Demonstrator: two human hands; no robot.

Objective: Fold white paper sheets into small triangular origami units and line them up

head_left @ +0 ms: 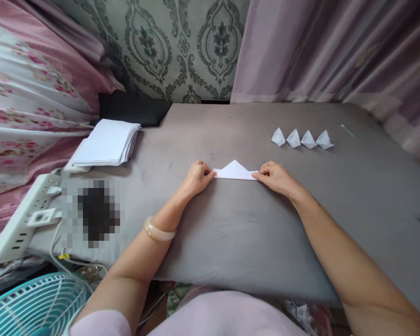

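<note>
A folded sheet of white paper (235, 171) lies in front of me, with a pointed peak at its middle and a straight lower edge. My left hand (200, 177) pinches its left end between thumb and fingers. At the opposite end, my right hand (272, 176) grips the paper the same way. A pale bangle (159, 231) circles my left forearm. Beyond my right hand stand several small folded paper shapes (294, 138) in a row.
A stack of white paper (107, 142) sits at the back left, before a black flat item (135, 108). On the left edge are a white power strip (23, 221) with cables and a blurred-out patch (96, 214). A turquoise fan (38, 305) stands at lower left. A thin stick (347, 130) lies far right.
</note>
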